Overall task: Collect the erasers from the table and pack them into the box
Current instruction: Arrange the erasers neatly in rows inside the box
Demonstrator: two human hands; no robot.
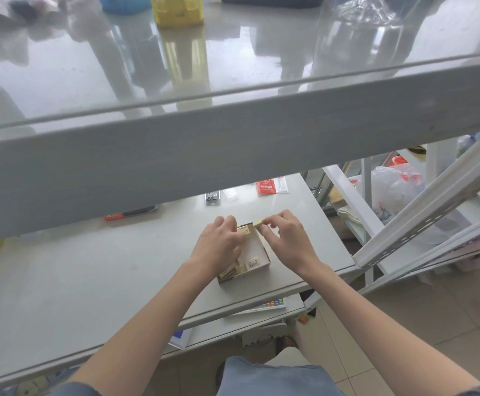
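Near the right front corner of the table (pixel 61 281) sat the box (pixel 257 260), open at the top, and both your hands were at it. Your right hand (pixel 284 238) hovered just past the box's far end, thumb and forefinger pinching a pale yellow eraser (pixel 258 223) — the other fingers curled loosely beneath. Your left hand (pixel 219 247) reached into the box from its left side, fingers bent down over a second eraser (pixel 244 230) standing against the far wall; whether they gripped it or only pressed on it, the view did not show. More erasers (pixel 230 272) lay packed at the box's near end, partly hidden by your left wrist.

Beyond the box, toward the table's back edge, lay a red packet (pixel 266 186), a small dark card (pixel 212 197) and a red-tipped pen case (pixel 130 213) — all well apart from the box. Above everything ran a glossy shelf (pixel 233 144).
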